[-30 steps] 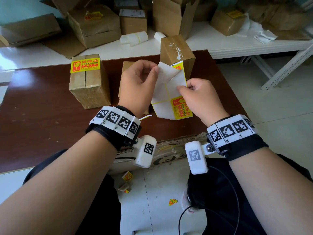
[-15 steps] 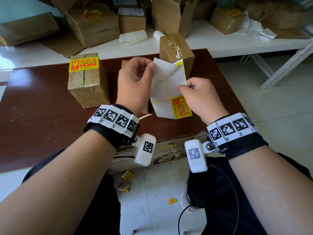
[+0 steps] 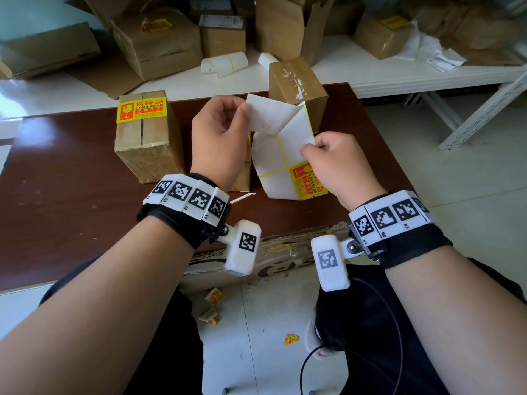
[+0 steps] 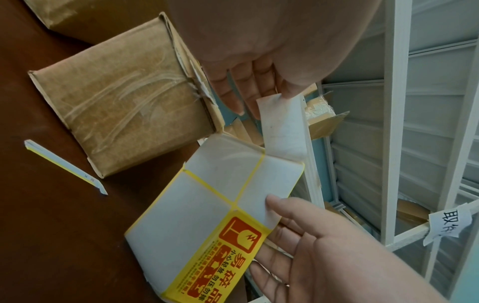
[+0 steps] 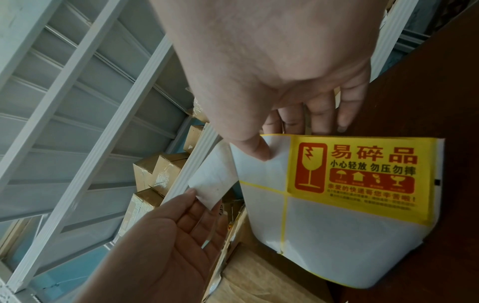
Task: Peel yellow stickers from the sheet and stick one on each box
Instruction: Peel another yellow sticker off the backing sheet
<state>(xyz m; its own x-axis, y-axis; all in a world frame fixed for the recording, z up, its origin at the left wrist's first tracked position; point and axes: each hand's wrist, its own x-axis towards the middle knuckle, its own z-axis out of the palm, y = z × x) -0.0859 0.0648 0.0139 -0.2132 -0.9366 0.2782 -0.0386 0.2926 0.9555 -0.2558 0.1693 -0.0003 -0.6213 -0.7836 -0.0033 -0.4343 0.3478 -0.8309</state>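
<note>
My right hand [image 3: 309, 148] pinches the right edge of a white sticker sheet [image 3: 275, 181] above the brown table [image 3: 71, 201]. One yellow sticker [image 5: 362, 170] is left on the sheet. My left hand [image 3: 242, 109] pinches a sticker [image 3: 268, 115] that is partly peeled up from the sheet's top, white back showing. A box [image 3: 148, 141] at the left carries a yellow sticker [image 3: 141, 109]. A bare upright box [image 3: 296, 84] stands behind the sheet. A third box [image 4: 124, 114] lies mostly hidden behind my left hand.
A thin paper strip [image 3: 242, 197] lies on the table near its front edge. Behind the table, a white shelf [image 3: 385, 78] holds several cardboard boxes and label rolls [image 3: 224, 64]. A white metal rack [image 3: 484, 109] stands at the right. Sticker scraps [image 3: 215, 296] lie on the floor.
My left hand has pulled the sticker's corner up and to the left, peeling it further off the sheet. My right hand has kept its hold on the sheet.
</note>
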